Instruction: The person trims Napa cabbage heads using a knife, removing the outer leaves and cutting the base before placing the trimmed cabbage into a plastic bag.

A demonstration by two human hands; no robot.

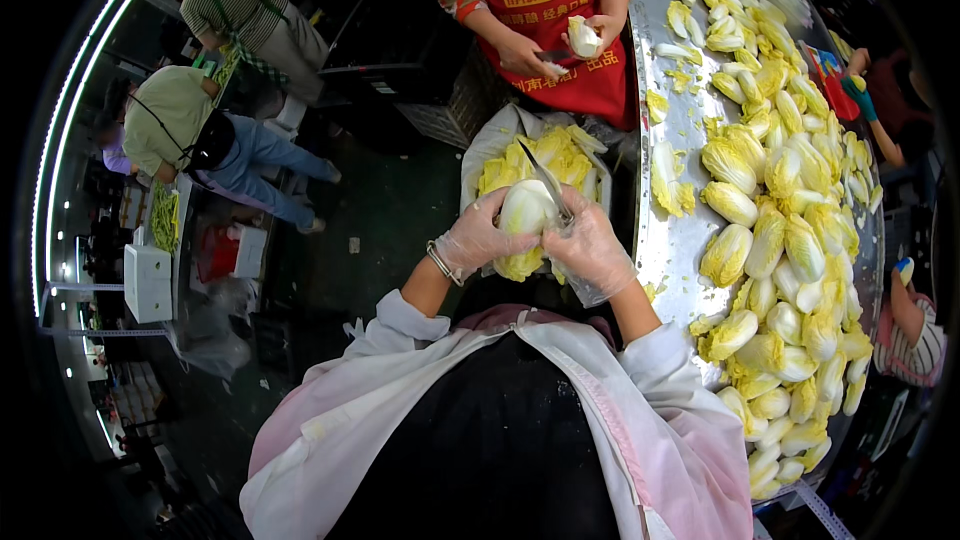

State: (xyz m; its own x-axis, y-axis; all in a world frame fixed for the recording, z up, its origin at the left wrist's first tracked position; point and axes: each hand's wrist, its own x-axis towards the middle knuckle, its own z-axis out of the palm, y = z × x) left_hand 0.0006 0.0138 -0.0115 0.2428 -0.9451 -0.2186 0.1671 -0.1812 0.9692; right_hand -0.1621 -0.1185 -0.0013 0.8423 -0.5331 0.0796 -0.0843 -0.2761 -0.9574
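My left hand [480, 234], in a clear plastic glove, grips a pale napa cabbage [527, 211] from its left side. In my right hand [589, 240], also gloved, is a knife [546, 178] whose curved blade points up and away, along the cabbage's right side. The right fingers are close against the cabbage; whether they press on it is hard to tell. Beneath and beyond my hands stands a lined bin [474, 157] holding loose yellow cabbage leaves [525, 163].
To my right runs a metal table [664, 240] heaped with napa cabbages [769, 240]. Across the bin, a co-worker in a red apron [555, 15] holds a knife and a small cabbage [583, 37]. Other people work beyond the table and at left, near a white foam box [148, 283].
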